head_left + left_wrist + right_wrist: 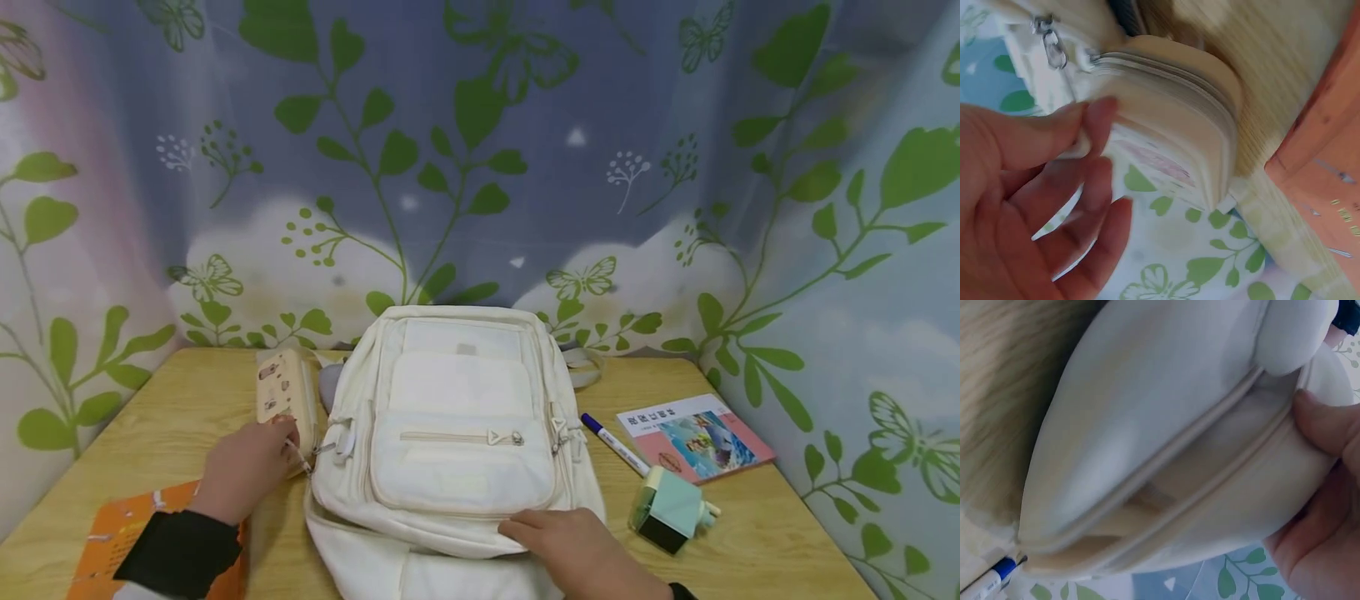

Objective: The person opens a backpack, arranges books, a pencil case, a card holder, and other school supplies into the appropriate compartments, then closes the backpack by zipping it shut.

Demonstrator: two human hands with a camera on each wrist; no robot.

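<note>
A white backpack [457,379] lies on the table with its front pocket facing up. At its left side, my left hand [238,471] pinches a zipper pull [1079,145] between thumb and fingertips, its metal link [1055,51] showing above. My right hand [581,546] holds the near edge of the backpack's front panel. In the right wrist view the thumb [1322,422] lies at the zipper edge, the other fingers against the outside. The main zipper [1222,481] is parted there, showing the pale inside. A cream pencil case [281,387] stands just beyond my left hand.
An orange book [105,542] lies under my left forearm. To the right are a marker with a blue cap [615,446], a green pencil sharpener [671,504] and a pink-and-white booklet [697,437]. A patterned curtain [480,167] hangs around the wooden table [772,533].
</note>
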